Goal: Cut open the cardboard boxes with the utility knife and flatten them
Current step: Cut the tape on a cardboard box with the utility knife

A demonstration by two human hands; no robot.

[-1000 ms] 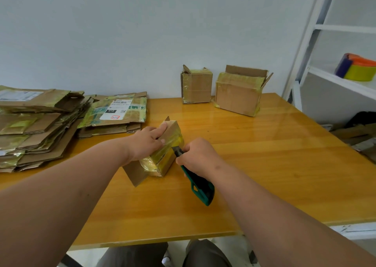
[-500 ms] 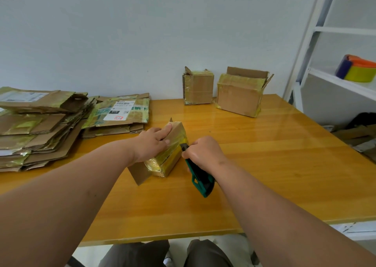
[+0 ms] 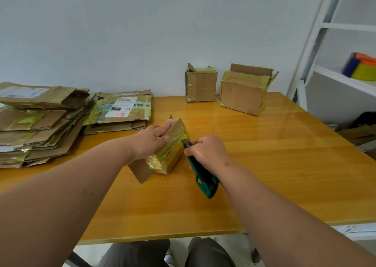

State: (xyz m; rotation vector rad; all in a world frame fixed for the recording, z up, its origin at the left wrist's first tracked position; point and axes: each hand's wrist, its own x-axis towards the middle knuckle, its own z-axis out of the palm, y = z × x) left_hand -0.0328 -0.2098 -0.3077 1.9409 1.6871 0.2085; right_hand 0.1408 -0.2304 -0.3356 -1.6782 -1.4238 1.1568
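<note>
**A:** Head view: how is the box [image 3: 169,144] placed?

**B:** It is seen near the middle of the table [image 3: 284,165], well back from the near edge, lying on its side. Its long axis runs from the near-left toward the far-right, with a loose flap spread at the near end.

**A:** And the hands?

**B:** The box is pressed down by the left hand [image 3: 149,140], fingers laid nearly straight over its top. The knife [image 3: 200,175] is gripped by the right hand [image 3: 207,151], fingers curled round the green handle, the tip set against the taped right face of the box, just beside the left fingertips.

**A:** Is the blade in the tape?

**B:** That cannot be told; the tip is hidden by glare and the hand.

**A:** What governs the cut?

**B:** The seam lies along the box's length, directly ahead and left of the right hand. The left fingers are judged close to that line.
</note>
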